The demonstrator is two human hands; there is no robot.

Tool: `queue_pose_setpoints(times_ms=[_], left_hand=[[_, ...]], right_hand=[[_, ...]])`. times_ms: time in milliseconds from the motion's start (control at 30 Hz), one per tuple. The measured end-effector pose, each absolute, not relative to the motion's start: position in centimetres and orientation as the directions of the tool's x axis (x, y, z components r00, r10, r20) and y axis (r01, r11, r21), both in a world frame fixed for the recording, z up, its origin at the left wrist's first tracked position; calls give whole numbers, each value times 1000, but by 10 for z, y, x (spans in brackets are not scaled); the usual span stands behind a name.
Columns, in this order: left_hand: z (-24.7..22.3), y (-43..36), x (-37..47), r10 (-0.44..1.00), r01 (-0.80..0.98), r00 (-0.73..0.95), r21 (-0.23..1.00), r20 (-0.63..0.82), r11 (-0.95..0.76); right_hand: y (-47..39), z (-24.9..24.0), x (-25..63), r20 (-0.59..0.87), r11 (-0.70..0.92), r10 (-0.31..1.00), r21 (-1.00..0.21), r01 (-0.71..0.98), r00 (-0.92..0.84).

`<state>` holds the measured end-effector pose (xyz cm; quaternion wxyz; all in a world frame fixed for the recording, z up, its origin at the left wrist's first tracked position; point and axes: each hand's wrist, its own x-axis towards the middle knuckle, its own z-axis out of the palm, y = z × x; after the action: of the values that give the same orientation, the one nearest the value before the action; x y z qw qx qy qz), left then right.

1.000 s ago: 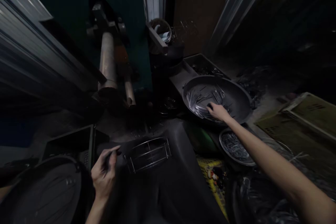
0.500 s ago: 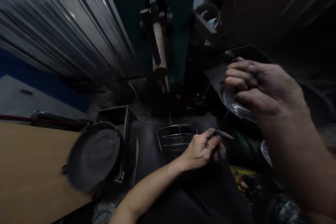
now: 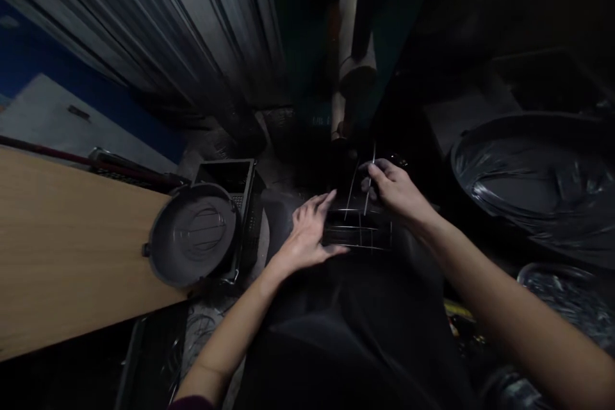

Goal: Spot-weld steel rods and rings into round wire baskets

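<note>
In the head view a wire frame [image 3: 376, 229] of thin metal bars lies over the dark cloth on my lap. My left hand [image 3: 307, 234] is at its left end, open, thumb and fingers spread apart, with the thumb along the front bar; whether it presses on the frame I cannot tell. My right hand [image 3: 391, 186] is closed in a pinch on a thin metal wire [image 3: 367, 200] held upright over the back of the frame. A second thin line of metal [image 3: 352, 189] stands beside it; whether the two are joined is unclear.
On the left, a round black pan [image 3: 185, 262] with wire pieces inside stands beside a dark crate [image 3: 250, 189] and a wooden board [image 3: 72, 256]. A machine's pale cylinder [image 3: 358, 70] hangs ahead. At right are a large dark basin [image 3: 459, 160] and a smaller container [image 3: 557, 269], both with shiny contents.
My right hand has come down and left from beside the basin to the wire frame. My left hand has moved left, from pinched fingers to spread ones. The view has shifted.
</note>
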<state>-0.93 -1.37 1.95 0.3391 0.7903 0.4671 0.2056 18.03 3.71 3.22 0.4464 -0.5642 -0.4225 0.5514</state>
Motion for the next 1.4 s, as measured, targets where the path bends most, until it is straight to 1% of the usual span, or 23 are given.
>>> queue_pose_setpoints(times_ms=[67, 100, 167, 233, 333, 400, 600, 700, 867, 1100, 1233, 1400], left_hand=[[-6, -15, -10, 895, 652, 444, 670, 42, -355], [-19, -14, -8, 911, 648, 405, 676, 84, -350], [-38, -8, -3, 930, 584, 312, 732, 195, -350], [-45, 5, -1, 907, 472, 285, 778, 311, -415], [-36, 32, -2, 839, 351, 317, 767, 442, -537], [-26, 49, -1, 815, 317, 318, 755, 485, -574], [-10, 79, 8, 765, 194, 276, 746, 582, -637], [-8, 87, 8, 747, 159, 274, 738, 605, -656], [-4, 98, 4, 754, 196, 279, 733, 595, -651], [-3, 113, 1, 749, 169, 257, 734, 611, -657], [-4, 125, 2, 735, 153, 261, 725, 626, -671], [0, 135, 4, 719, 137, 272, 713, 640, -687]], right_hand=[[52, 27, 179, -306, -303, 952, -950, -80, 28], [57, 26, 179, -323, -319, 946, -942, -107, 23], [64, 25, 178, -327, -321, 945, -937, -134, 24], [71, 29, 178, -302, -295, 953, -944, -146, 30], [84, 43, 177, -232, -220, 971, -961, -168, 55], [94, 54, 176, -195, -180, 977, -970, -162, 81], [117, 72, 171, -198, -188, 975, -977, -100, 104], [123, 70, 170, -189, -181, 976, -980, -84, 105], [133, 71, 166, -155, -153, 978, -988, -24, 141], [141, 81, 159, -92, -104, 986, -991, 82, 136], [150, 79, 162, -78, -90, 983, -994, 66, 164], [159, 74, 163, -117, -127, 970, -991, 36, 214]])
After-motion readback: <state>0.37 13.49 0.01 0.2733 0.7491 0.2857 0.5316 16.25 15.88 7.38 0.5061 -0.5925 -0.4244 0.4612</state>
